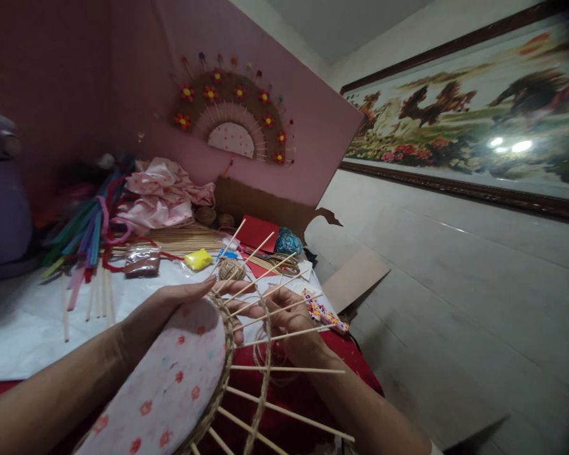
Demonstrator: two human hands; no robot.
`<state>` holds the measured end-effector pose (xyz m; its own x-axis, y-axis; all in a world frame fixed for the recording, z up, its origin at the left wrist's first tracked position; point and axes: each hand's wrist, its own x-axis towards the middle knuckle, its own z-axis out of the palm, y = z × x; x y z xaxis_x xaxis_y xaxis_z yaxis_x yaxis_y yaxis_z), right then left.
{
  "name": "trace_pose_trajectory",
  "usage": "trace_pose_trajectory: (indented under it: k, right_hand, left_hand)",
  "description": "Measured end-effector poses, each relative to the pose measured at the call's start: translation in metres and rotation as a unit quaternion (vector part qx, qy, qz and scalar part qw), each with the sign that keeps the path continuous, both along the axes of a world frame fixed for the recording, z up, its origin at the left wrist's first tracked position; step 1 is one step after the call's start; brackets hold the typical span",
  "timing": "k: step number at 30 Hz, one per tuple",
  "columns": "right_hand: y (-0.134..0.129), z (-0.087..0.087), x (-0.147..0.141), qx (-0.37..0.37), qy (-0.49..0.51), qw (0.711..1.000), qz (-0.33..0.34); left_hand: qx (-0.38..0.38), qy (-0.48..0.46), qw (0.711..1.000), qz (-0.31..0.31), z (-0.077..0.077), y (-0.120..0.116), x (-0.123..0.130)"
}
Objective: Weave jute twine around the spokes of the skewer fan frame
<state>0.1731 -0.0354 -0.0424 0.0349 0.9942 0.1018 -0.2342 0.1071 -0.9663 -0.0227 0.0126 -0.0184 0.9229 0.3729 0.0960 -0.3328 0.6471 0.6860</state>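
Nearest is a white, half-round panel with red flowers (171, 379), held tilted above red cloth (334, 351); pale, slim wooden sticks (308, 370) fan from its curve; the left hand (164, 306) clasps its rim; the right hand (291, 319), fingers narrowed, seems to pinch the thin outer row of brown twine (267, 344); a thicker brown twine braid (230, 347) hugs the rim, apparently finished; the outer row looks part-worked, upper sticks uncrossed, tips bare.

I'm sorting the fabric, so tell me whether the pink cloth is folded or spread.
Neither: the cloth lies bunched in a loose heap, with irregular creases showing.
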Motion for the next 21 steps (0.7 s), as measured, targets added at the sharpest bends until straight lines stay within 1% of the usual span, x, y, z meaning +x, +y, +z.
trace_pose_trajectory:
  k: [8, 12, 21]
  right_hand:
    - [-0.0006, 0.0001, -0.0012, 0.001, -0.002, 1.000, -0.003]
    - [-0.0007, -0.0020, -0.0009, 0.007, -0.002, 1.000, 0.002]
    - [0.0011, -0.0031, -0.0015, 0.002, 0.002, 1.000, -0.009]
  left_hand:
    - [0.019, -0.012, 1.000, -0.011, -0.0006, -0.0003, 0.0006]
    - [0.028, -0.006, 1.000, 0.001, -0.0010, -0.0006, 0.0013]
    - [0.005, -0.007, 1.000, -0.003, -0.0019, 0.0005, 0.0017]
